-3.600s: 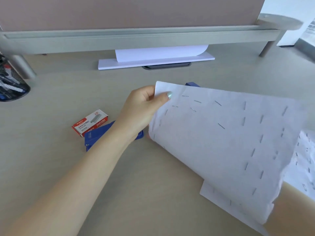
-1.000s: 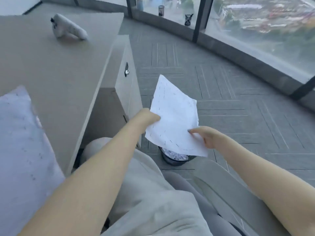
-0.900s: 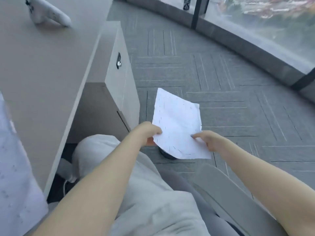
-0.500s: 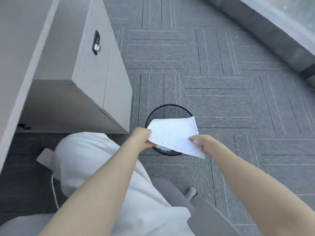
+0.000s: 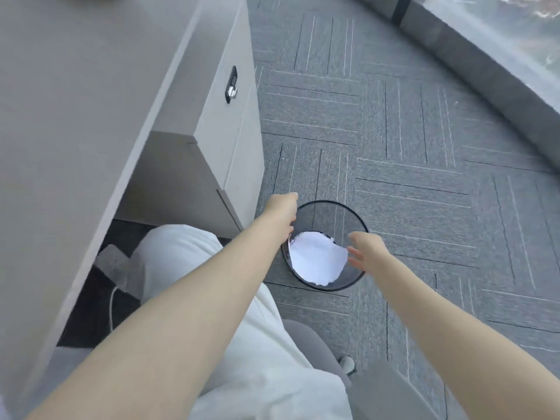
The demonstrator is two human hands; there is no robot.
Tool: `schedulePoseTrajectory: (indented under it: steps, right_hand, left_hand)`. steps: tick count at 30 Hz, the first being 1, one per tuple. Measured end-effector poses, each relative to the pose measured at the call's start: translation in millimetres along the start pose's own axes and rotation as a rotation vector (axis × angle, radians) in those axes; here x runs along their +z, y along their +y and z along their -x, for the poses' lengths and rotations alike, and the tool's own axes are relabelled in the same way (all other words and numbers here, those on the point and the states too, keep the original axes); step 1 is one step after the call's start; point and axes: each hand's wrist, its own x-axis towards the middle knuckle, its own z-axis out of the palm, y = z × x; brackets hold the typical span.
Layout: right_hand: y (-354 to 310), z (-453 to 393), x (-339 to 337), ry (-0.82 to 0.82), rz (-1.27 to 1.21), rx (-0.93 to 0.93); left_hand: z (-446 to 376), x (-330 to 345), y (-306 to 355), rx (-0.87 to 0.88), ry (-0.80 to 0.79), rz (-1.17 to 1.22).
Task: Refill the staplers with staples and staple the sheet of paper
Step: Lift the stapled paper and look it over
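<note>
The stapled sheet of paper (image 5: 316, 257) lies curled inside a black mesh wastebasket (image 5: 348, 216) on the grey carpet beside my chair. My left hand (image 5: 281, 209) hovers at the basket's left rim, holding nothing, fingers loosely curled. At the basket's right rim my right hand (image 5: 365, 248) is empty with fingers spread. No stapler or staple box is in view.
The desk top (image 5: 75, 116) fills the left side, with a drawer cabinet (image 5: 230, 125) with a lock under it. My lap in pale trousers (image 5: 242, 328) and the grey chair seat (image 5: 378, 392) are below. A power strip (image 5: 113, 263) lies under the desk.
I turned from the desk to the floor with the sheet in both hands. Both hands have let go and the sheet has dropped into the wastebasket.
</note>
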Motion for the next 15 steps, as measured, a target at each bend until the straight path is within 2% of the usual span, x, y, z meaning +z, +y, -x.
schedulePoseTrajectory:
  steps: [3,7,11,15]
  right_hand:
    - [-47,56,40,-0.030,-0.051,-0.397]
    - [-93,169,96,-0.214,-0.144,-0.864]
    - [-90,273,135,-0.423,-0.186,-1.140]
    - [-57,343,170,-0.676,-0.082,-1.308]
  left_hand:
    - [37,-10,35,0.196,0.047,0.131]
    - [94,-45,58,0.392,0.043,0.302]
    - [164,-111,49,0.546,0.086,0.456]
    - [231,-187,20,0.755,0.197,0.407]
